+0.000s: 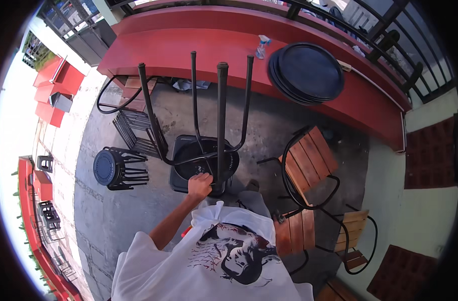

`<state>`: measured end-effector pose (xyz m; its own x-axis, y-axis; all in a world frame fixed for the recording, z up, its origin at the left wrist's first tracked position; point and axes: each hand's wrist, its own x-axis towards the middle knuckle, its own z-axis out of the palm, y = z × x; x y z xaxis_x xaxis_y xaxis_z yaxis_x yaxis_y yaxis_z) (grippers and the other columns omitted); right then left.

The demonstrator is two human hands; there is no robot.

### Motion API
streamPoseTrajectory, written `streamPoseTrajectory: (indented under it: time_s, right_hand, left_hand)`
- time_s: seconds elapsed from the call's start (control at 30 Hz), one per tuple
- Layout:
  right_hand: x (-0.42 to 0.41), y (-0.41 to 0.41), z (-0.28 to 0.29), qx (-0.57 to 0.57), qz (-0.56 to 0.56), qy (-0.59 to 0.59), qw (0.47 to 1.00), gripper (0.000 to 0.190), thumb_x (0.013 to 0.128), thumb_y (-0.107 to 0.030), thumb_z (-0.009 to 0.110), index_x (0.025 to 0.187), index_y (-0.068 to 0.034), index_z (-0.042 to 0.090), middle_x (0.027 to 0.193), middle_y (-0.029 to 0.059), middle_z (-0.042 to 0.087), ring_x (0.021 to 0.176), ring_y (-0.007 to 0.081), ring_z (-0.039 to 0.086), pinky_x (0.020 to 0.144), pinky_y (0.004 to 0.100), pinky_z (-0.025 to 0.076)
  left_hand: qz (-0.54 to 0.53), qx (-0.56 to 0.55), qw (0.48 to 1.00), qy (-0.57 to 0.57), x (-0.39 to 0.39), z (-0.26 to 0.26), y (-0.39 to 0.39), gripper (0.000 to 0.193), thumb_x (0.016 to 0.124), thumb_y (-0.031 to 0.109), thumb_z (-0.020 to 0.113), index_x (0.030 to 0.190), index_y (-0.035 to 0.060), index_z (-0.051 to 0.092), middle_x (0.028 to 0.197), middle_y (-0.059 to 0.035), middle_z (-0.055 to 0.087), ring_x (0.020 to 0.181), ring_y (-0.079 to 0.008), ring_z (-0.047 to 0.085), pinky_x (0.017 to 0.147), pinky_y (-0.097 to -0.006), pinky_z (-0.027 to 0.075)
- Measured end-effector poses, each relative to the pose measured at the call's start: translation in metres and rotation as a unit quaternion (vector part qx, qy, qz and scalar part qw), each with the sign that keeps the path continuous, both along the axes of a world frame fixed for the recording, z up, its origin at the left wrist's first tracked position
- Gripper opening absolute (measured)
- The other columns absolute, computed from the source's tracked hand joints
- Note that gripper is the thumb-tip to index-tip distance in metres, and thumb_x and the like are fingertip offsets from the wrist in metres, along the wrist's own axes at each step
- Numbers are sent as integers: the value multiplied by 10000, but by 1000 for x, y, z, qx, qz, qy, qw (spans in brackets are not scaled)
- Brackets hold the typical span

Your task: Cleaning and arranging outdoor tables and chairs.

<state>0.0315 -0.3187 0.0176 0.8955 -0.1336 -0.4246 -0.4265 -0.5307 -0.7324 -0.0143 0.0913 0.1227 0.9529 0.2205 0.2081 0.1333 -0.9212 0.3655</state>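
In front of me a black metal stool (229,150) stands upside down, its legs pointing up, on a black square stool or table top (179,180). My left hand (200,186) is at the near rim of the upturned stool, fingers curled; what exactly lies between them is hard to see. My right hand is out of view. Left of the stool lie a black slatted metal piece (138,131) and a stack of round black stools (109,167).
A red ledge (157,45) runs along the far side, bearing a spray bottle (261,48) and a stack of round black tabletops (308,71). Chairs with wooden slats (311,158) and black tube frames stand at the right. Black railings (390,41) rise behind the ledge.
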Motion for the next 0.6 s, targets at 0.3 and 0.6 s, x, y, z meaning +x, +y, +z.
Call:
streamPoseTrajectory:
  time_s: [0.3, 0.6]
  right_hand:
    - [123, -44, -52, -24, 237, -88, 967, 310, 761, -177, 790, 960, 41, 692, 863, 196, 718, 803, 319, 698, 742, 438, 526]
    - [207, 42, -33, 27, 477, -50, 877, 264, 817, -149, 772, 938, 46, 642, 854, 163, 672, 795, 267, 653, 754, 388, 508]
  left_hand:
    - [157, 13, 983, -92, 65, 71, 10, 161, 627, 86, 650, 752, 82, 549, 747, -75, 581, 744, -306, 646, 602, -440, 513]
    - [355, -83, 907, -210, 1, 142, -17, 270, 601, 67, 733, 683, 15, 482, 662, -167, 541, 662, -408, 568, 561, -459, 445]
